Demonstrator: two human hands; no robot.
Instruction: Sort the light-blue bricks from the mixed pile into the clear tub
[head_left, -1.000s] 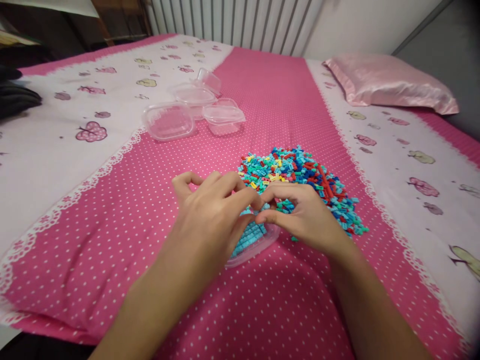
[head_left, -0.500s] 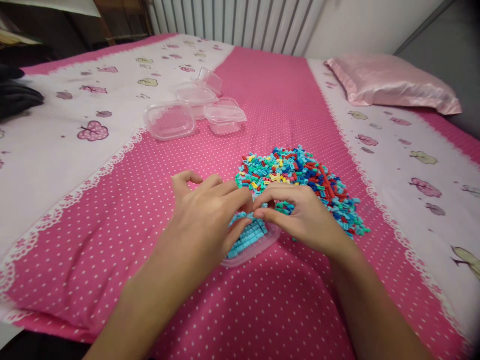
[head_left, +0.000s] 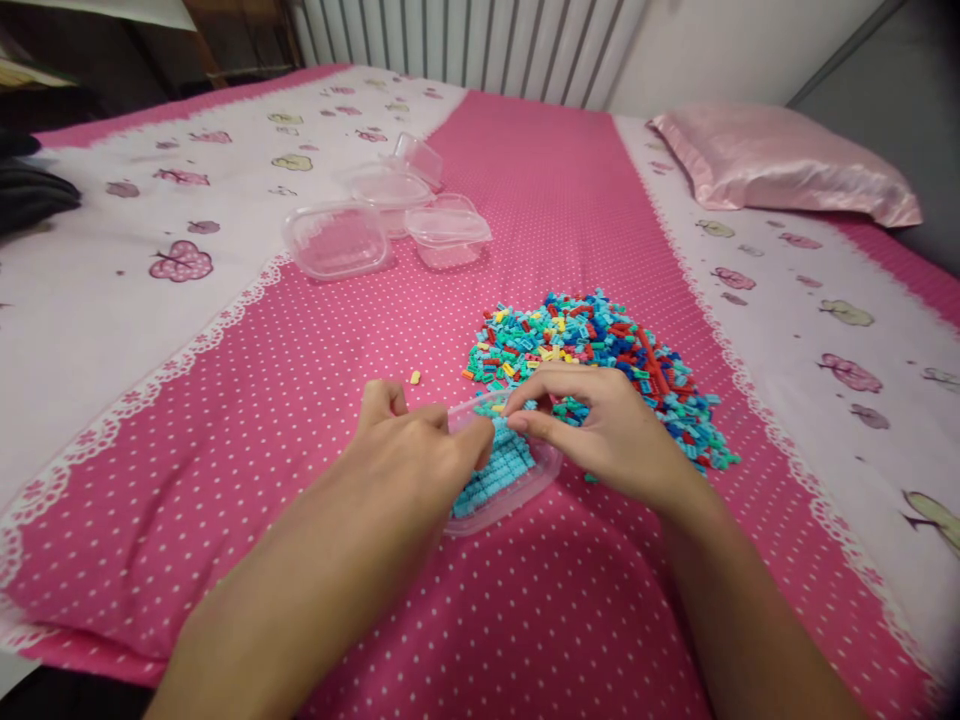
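A clear plastic container (head_left: 541,482) lies on the bed in front of me, with tight rows of light-blue building blocks (head_left: 491,478) in it. Over its left side is my left hand (head_left: 420,455), fingers curled down and their tips hidden. My right hand (head_left: 592,420) reaches in from the right, thumb and forefinger pinched together above the rows; whatever is between them is too small to make out. Just beyond the container spreads a loose pile of small coloured blocks (head_left: 577,335), mostly blue, green, red and yellow. One yellow block (head_left: 415,377) lies apart, beyond my left hand.
Several clear plastic tubs and lids (head_left: 337,240) are grouped farther back on the pink dotted bedspread (head_left: 540,190). A pink satin pillow (head_left: 780,160) rests at the back right. Something black (head_left: 34,190) sits at the left edge, and a radiator (head_left: 465,45) stands behind the bed.
My left hand has drawn back slightly and its fingers have curled in, uncovering more of the container's far rim and the single yellow block. My right hand has hardly moved.
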